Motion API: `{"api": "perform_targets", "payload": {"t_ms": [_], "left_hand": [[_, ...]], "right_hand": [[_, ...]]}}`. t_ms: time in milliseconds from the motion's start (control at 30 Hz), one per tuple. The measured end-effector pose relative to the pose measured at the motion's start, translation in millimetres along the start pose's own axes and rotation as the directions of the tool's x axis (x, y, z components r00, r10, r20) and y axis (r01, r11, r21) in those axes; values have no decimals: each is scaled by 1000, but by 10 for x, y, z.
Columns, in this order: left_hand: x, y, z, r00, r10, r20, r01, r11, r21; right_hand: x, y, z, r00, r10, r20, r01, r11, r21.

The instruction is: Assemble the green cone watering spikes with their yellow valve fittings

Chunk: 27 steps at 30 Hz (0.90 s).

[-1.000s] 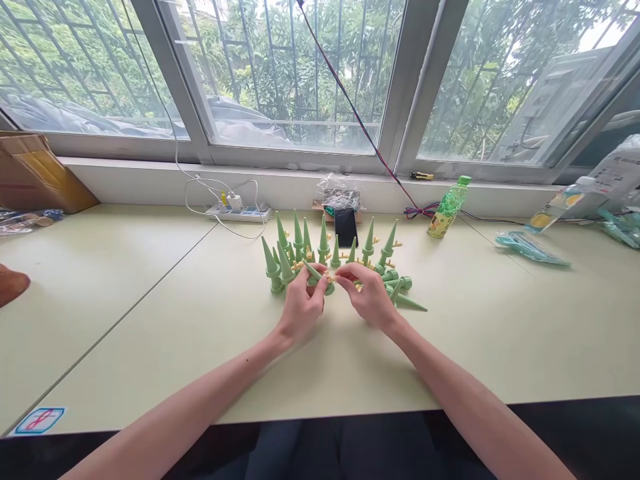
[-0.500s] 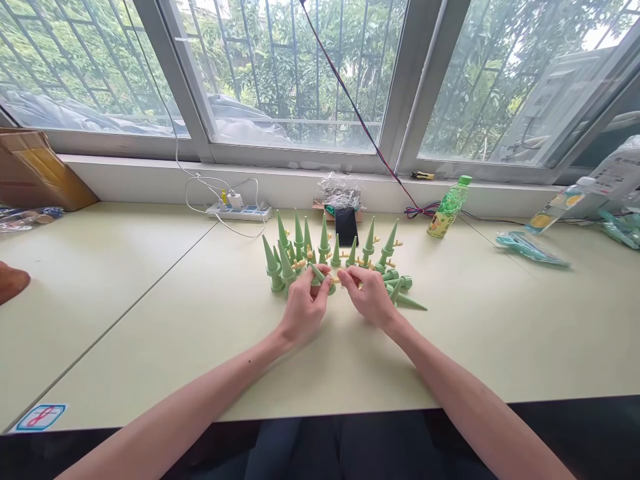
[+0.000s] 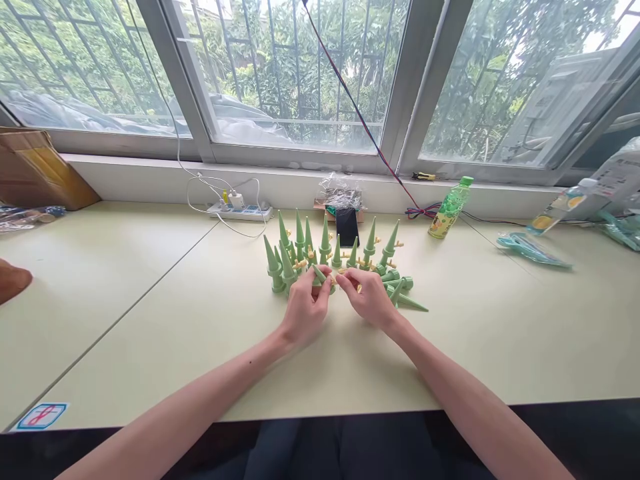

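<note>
My left hand (image 3: 307, 303) is closed round a green spike (image 3: 319, 273), its tip pointing up and left. A small yellow piece (image 3: 334, 281) shows at the spike's end, between the two hands. My right hand (image 3: 369, 293) has its fingertips pinched at that yellow piece. Behind and beside the hands stand several upright green spikes (image 3: 274, 267), some with yellow valves (image 3: 399, 244) on their sides. More green parts (image 3: 413, 303) lie just right of my right hand.
A black phone (image 3: 347, 228) lies behind the spikes. A power strip (image 3: 240, 212) with white cables is at the back left, a green bottle (image 3: 451, 208) at the back right. A cardboard box (image 3: 45, 170) stands far left. Someone's hand (image 3: 14, 281) shows at the left edge.
My right fingertips have moved slightly left, closer to my left hand. The left hand keeps its hold on the spike.
</note>
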State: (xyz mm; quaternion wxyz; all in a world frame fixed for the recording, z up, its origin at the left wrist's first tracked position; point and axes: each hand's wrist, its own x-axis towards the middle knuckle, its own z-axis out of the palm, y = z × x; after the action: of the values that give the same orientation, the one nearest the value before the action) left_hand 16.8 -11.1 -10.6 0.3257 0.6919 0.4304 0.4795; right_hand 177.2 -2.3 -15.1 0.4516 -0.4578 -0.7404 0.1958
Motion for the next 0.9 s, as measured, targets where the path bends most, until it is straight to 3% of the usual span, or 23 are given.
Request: {"api": "perform_targets", "payload": {"t_ms": [200, 500, 900], "left_hand": [[-10, 9, 3, 1000, 12, 10, -12, 1000, -2], [-2, 13, 0, 999, 2, -37, -2, 1000, 6], [-5, -17, -8, 1000, 8, -9, -8, 1000, 21]], "right_hand": [[-7, -8, -5, 999, 33, 3, -33, 999, 0], [-18, -76, -31, 997, -59, 41, 57, 997, 46], [-17, -13, -4, 998, -1, 62, 2, 1000, -28]]}}
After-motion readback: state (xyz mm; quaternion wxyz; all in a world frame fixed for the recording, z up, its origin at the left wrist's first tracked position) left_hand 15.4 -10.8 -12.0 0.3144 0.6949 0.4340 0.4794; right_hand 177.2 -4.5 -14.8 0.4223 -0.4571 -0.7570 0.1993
